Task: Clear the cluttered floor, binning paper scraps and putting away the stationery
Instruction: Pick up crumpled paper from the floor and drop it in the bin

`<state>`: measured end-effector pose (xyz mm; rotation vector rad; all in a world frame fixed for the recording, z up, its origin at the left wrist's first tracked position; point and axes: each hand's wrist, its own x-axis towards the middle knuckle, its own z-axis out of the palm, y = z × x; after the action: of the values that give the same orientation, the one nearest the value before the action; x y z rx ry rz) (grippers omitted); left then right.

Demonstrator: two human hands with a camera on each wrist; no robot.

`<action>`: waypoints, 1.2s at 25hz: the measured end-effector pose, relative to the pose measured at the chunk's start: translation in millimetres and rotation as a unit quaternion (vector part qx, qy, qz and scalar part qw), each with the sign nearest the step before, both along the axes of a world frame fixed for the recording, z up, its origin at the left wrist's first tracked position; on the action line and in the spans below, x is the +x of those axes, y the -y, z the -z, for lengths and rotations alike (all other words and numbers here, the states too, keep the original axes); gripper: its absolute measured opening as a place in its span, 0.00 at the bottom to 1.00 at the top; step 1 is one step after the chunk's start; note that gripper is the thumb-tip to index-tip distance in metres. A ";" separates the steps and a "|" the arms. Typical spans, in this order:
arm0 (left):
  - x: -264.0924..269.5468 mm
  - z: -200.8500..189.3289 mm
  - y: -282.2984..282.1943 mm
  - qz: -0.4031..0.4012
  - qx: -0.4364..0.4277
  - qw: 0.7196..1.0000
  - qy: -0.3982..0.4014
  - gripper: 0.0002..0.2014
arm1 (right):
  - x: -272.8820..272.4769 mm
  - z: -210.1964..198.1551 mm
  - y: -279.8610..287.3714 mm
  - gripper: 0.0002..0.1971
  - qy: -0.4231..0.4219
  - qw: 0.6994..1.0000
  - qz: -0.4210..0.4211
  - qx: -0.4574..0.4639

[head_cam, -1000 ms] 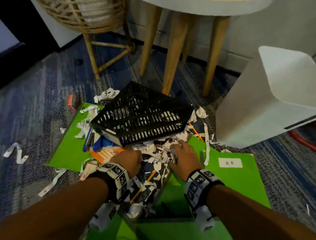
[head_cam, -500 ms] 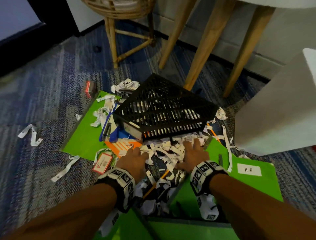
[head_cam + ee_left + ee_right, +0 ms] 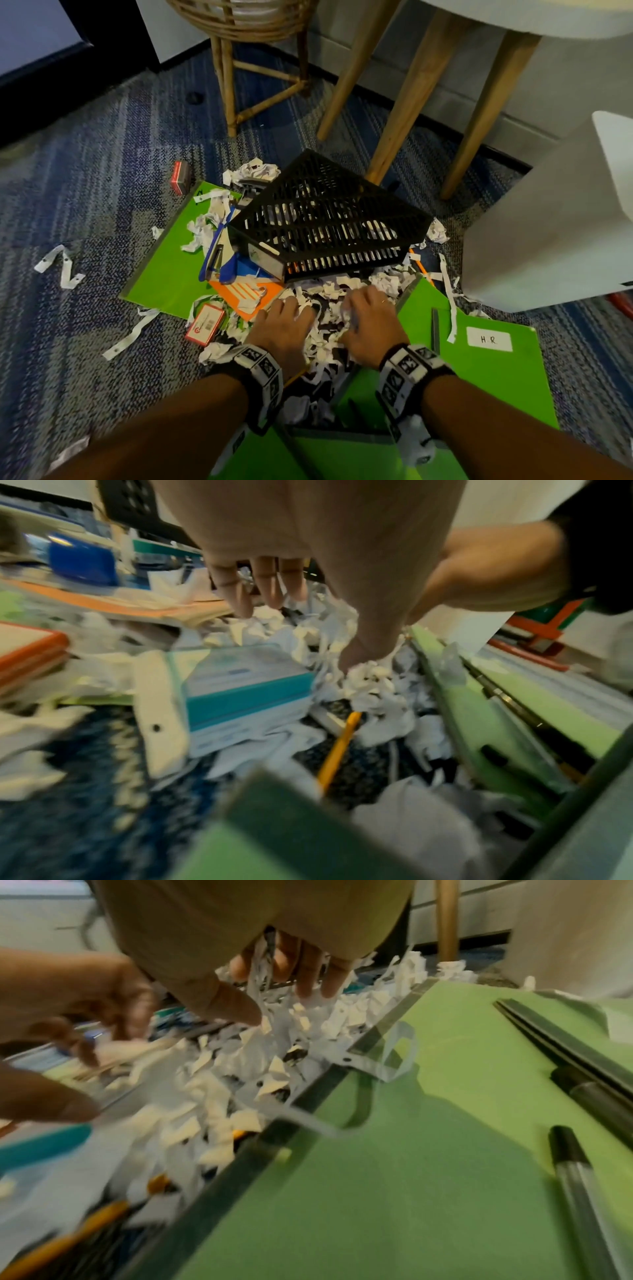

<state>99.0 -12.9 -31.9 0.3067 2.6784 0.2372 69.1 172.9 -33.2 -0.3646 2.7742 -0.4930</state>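
between two green folders (image 3: 479, 373), the scraps (image 3: 329, 329) lie heaped on the carpet, the pile running toward the tipped black basket (image 3: 325, 219). both the left hand (image 3: 284, 329) and right hand (image 3: 370, 322) rest on the pile, fingers spread and loosely bent, gripping nothing i can see.

Left fingers (image 3: 263, 582): I see only their tips; the palm blocks the rest, so their hold is unclear.
Right fingers (image 3: 304, 969): half buried in paper scraps (image 3: 219, 1074); I can't tell what they hold.
Yellow pencil (image 3: 337, 750): beneath my left fingers, both ends under scraps.
Black basket (image 3: 325, 219): beyond the fingers, contents unreadable through the mesh.
White bin (image 3: 555, 233): cut off by the picture's right edge.
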 end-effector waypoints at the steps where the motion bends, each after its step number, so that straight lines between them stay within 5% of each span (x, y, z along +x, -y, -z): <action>1: 0.6 -0.9 -6.1 -0.010 0.051 0.998 -0.033 0.26 | -7.8 1.8 -2.2 0.30 0.006 0.998 0.053 0.016; 4: 2.0 6.6 -19.9 -0.044 0.192 0.980 0.004 0.31 | -19.3 13.6 -8.7 0.49 0.153 0.974 0.087 0.143; 6: 4.2 12.7 -27.2 -0.032 0.202 0.977 0.064 0.39 | -12.7 24.6 -8.4 0.43 0.171 0.964 0.004 0.204; 8: 6.3 20.0 -33.6 0.002 0.125 0.986 0.107 0.41 | -4.5 31.1 -8.2 0.31 0.139 0.968 -0.042 0.203; 12: 9.5 27.8 -34.8 0.049 0.027 0.987 0.148 0.28 | -3.8 25.4 -14.3 0.19 0.111 0.981 -0.040 0.152; 16: 8.2 20.6 -31.8 0.037 0.027 0.984 0.169 0.18 | -2.7 9.6 -19.0 0.17 0.083 0.995 0.063 0.002; 21: -12.8 -6.1 -32.0 0.006 0.048 0.982 0.185 0.18 | -6.0 -29.5 -29.9 0.12 -0.007 0.964 0.213 -0.158; 30: -85.3 -121.7 -64.7 0.110 0.076 0.986 0.096 0.14 | -14.2 -123.0 -95.4 0.11 -0.009 0.944 0.245 -0.222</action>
<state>13.7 51.7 89.8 0.5907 2.4174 0.3831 54.9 268.3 89.8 0.2492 2.7364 -1.2434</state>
